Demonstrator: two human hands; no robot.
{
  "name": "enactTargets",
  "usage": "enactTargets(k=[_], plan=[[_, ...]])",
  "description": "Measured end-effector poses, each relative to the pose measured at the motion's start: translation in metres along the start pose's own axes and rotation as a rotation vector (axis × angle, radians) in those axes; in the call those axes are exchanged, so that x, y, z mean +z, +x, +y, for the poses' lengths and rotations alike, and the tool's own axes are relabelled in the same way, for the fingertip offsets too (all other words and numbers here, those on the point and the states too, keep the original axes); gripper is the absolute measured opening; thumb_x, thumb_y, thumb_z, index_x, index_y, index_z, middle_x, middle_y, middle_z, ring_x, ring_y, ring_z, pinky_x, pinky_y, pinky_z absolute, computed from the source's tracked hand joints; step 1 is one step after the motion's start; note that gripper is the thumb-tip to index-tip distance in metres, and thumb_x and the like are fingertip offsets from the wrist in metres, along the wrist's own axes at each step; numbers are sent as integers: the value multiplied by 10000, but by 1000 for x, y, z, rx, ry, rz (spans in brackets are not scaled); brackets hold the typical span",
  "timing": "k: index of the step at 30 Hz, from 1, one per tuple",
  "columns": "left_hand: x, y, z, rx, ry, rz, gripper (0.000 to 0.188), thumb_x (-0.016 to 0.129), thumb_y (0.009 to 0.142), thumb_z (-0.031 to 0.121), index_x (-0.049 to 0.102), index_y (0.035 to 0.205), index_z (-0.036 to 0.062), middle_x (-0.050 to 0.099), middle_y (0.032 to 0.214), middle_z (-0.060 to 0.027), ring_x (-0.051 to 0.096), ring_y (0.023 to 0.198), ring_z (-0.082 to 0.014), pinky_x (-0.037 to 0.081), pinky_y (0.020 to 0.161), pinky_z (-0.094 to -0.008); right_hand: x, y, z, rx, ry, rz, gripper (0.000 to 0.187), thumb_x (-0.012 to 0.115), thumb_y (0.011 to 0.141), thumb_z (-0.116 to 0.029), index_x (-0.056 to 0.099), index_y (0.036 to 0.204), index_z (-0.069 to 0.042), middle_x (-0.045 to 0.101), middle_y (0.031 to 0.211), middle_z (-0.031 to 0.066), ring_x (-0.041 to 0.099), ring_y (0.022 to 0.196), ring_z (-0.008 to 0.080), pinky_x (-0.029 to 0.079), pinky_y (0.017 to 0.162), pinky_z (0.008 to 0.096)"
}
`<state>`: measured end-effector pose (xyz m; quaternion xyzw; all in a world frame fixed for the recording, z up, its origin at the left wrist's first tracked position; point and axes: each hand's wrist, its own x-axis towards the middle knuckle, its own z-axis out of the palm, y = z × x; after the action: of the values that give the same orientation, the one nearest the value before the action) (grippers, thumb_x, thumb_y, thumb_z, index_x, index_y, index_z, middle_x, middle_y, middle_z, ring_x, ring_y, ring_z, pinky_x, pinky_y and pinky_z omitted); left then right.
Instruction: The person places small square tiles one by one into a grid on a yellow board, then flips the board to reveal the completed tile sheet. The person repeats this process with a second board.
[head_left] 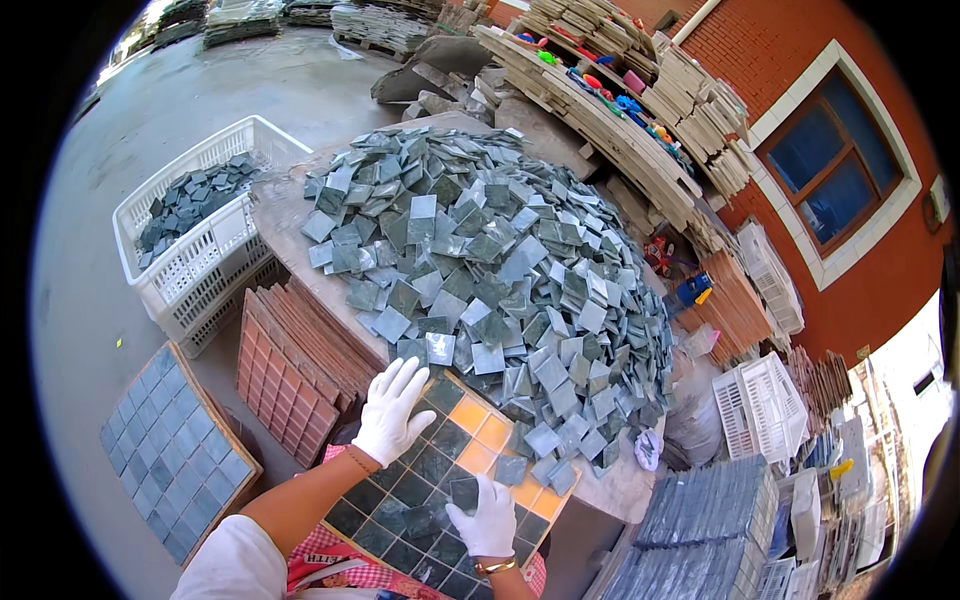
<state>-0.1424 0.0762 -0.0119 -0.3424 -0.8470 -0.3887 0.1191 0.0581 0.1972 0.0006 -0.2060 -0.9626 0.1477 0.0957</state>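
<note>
Two white-gloved hands are at the grid board (400, 497), which sits tilted by the near edge of the tabletop (615, 492). The left hand (393, 412) has its fingers spread wide by the board's far left corner, with nothing seen in it. The right hand (487, 520) is over the board, thumb and fingers pinched in on a dark tile (463, 492). Most squares have a tile in them. A few orange squares (468, 413) are bare, along the board's far edge and toward its right corner. One gray tile (511, 470) lies near that edge; I can't tell if it sits flat.

To do this well, pinch the tile by its sides. Set one side against the line of its square, then let it down flat. A soft push in the middle should stop it rocking. It would help to keep the board still with the left hand. Go slowly near the big tile pile (500, 270): it comes close to the board, and tiles could slide down onto it.
</note>
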Motion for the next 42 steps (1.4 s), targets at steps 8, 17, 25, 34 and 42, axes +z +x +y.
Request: enactTargets(k=[8, 17, 25, 34, 42], plan=[[-44, -90, 55, 192, 28, -394, 712, 720, 736, 438, 509, 1294, 48, 495, 1344, -134, 425, 1265, -347, 308, 1060, -485, -15, 100, -5, -243, 88, 45, 670, 772, 682, -151, 488, 1287, -110, 526, 1164, 145, 490, 1078, 366, 440, 926, 443], [-43, -128, 60, 232, 49, -393, 616, 772, 648, 353, 583, 1170, 87, 517, 1065, -49, 473, 1076, -247, 379, 982, -415, 11, 114, 10, -14, 271, 25, 477, 776, 698, -184, 623, 1146, -125, 542, 1116, 153, 549, 1042, 342, 457, 907, 412], [-47, -122, 56, 296, 49, -455, 608, 758, 685, 320, 572, 1210, 77, 544, 1127, -68, 496, 1091, -258, 393, 971, -404, 18, 119, 6, -36, 253, 58, 275, 714, 746, -151, 702, 1019, -124, 601, 1042, 118, 587, 983, 308, 484, 855, 377], [-5, -14, 47, 274, 92, -316, 747, 636, 831, 402, 377, 1385, -28, 384, 1441, -209, 327, 1357, -363, 217, 1124, -488, -15, 74, 32, -8, 346, 241, 251, 695, 806, -207, 661, 1013, -70, 640, 980, 134, 630, 820, 279, 507, 758, 383], [43, 3, 26, 331, 227, -387, 792, 612, 835, 450, 353, 1407, -33, 331, 1488, -201, 275, 1395, -349, 173, 1137, -516, -23, -6, 25, -141, 251, -79, 518, 742, 762, -254, 557, 1208, -65, 576, 1140, 145, 569, 1046, 318, 477, 893, 399]])
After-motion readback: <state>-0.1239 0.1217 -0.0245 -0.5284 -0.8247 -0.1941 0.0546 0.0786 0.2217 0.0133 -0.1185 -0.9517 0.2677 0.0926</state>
